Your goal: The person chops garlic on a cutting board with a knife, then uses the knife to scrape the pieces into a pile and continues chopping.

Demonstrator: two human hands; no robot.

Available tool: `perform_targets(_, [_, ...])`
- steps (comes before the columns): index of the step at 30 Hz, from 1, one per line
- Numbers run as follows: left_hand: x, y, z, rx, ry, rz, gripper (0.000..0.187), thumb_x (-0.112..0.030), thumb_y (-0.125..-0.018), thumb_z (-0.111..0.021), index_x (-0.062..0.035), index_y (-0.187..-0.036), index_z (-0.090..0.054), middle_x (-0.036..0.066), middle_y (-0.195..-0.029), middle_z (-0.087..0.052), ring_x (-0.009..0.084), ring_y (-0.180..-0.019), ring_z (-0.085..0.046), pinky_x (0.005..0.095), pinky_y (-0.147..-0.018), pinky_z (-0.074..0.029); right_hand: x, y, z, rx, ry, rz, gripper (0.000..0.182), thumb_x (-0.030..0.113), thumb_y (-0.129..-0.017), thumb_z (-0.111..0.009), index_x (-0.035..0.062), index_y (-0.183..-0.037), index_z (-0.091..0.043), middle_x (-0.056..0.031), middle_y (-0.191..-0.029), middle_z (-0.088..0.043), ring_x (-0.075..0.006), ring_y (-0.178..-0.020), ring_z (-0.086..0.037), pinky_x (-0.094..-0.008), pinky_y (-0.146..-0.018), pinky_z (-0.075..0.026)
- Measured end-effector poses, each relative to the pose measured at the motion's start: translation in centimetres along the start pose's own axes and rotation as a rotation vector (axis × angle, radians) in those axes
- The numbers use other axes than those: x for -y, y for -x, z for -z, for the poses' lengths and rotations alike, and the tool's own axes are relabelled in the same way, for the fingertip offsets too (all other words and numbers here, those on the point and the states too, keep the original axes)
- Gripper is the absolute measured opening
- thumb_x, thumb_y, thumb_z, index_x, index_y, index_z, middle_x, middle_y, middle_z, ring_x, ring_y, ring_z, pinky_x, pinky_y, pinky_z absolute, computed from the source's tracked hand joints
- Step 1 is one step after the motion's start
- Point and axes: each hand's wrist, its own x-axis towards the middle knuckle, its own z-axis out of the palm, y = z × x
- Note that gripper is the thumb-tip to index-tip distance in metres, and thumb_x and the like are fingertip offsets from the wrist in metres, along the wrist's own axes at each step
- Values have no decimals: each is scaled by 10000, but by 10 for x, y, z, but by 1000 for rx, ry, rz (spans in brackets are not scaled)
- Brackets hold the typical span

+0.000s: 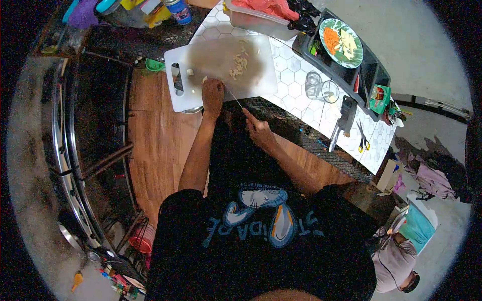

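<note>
A white cutting board [257,57] with a dark-edged handle slot lies on the table's left end. Small pale chopped pieces [239,65], perhaps garlic, are scattered over its brownish middle. My left hand [213,96] is closed at the board's near edge, its fingertips pressed on a small pale piece [204,79] that they mostly hide. Wrapped round the handle of a knife, my right hand [260,131] is closed just off the near edge. The thin knife blade [233,94] points up and left, its tip close to my left fingers. Another pale bit [190,72] lies beside the handle slot.
On the hexagon-patterned tabletop [283,55] are drinking glasses [321,89], a cleaver [343,120] and scissors [363,138]. A plate [327,54] of orange and pale cut food sits on a black tray [369,70]. A person [394,263] is at lower right.
</note>
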Motion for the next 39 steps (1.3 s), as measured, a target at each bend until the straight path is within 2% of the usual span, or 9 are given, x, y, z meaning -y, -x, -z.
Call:
perform_targets(6, [0,1,0,135,35,101,113,-99,-809,-634,-3,-870,-642,168,-986,-633,348,-1008,-562,441,-911,-444,-3,-1,-8,11,131,-15,458,96,-964,-522,123,-1414,-446,-257,-637,-522,-385,-496,-526,-453,-517,-444])
perform_targets(10, [-2,-1,-2,26,-55,14,108,-94,-814,-627,-8,-876,-645,179,-986,-631,358,-995,-561,445,-898,-447,2,-8,-6,-121,7,134,457,96,-965,-518,120,-1415,-442,-252,-616,-492,-375,-477,-496,-449,-501,-426])
perform_targets(15, [18,9,-18,-117,-115,-172,84,-76,-818,-614,-6,-853,-644,178,-940,-637,358,-951,-565,452,-871,-450,-8,-3,-8,-98,24,19,427,147,-984,-506,129,-1407,-455,-246,-635,-510,-366,-527,-521,-455,-559,-443])
perform_targets(17, [-6,2,0,-48,13,32,71,-66,-819,-609,-4,-829,-642,175,-907,-640,356,-921,-570,452,-848,-455,-13,2,-8,-103,18,51,421,154,-989,-499,130,-1407,-456,-243,-649,-526,-361,-541,-529,-453,-577,-451])
perform_targets(30, [-5,1,5,94,-5,32,73,-74,-814,-607,-30,-860,-644,157,-883,-618,353,-896,-570,448,-836,-454,-13,1,-11,-93,-24,70,411,139,-993,-499,148,-1402,-471,-253,-706,-582,-341,-505,-528,-422,-542,-469])
perform_targets(32, [-1,2,7,-202,-455,-405,83,-85,-827,-600,-32,-858,-656,162,-868,-614,346,-904,-577,438,-844,-455,-7,0,-3,-88,-75,53,406,150,-997,-493,145,-1403,-470,-253,-701,-581,-348,-503,-525,-426,-542,-468])
perform_targets(33, [2,0,6,-207,-461,-406,83,-85,-827,-600,-32,-858,-656,162,-868,-614,346,-904,-577,438,-844,-455,-7,0,-3,-64,-125,30,403,161,-1001,-487,142,-1403,-470,-253,-695,-580,-355,-502,-522,-430,-543,-466])
perform_targets(35, [5,0,-2,-11,42,-11,68,-67,-811,-616,-28,-844,-660,162,-844,-621,334,-913,-585,421,-842,-456,-9,-2,-4,-108,-127,69,403,184,-1008,-476,144,-1408,-465,-243,-671,-566,-351,-491,-511,-431,-539,-459])
perform_targets(39, [-5,-7,5,-10,51,74,66,-42,-783,-638,-18,-839,-664,163,-832,-638,338,-880,-598,414,-804,-471,-10,2,-2,-102,-166,28,406,245,-1024,-445,158,-1421,-454,-228,-627,-527,-350,-489,-507,-444,-546,-451])
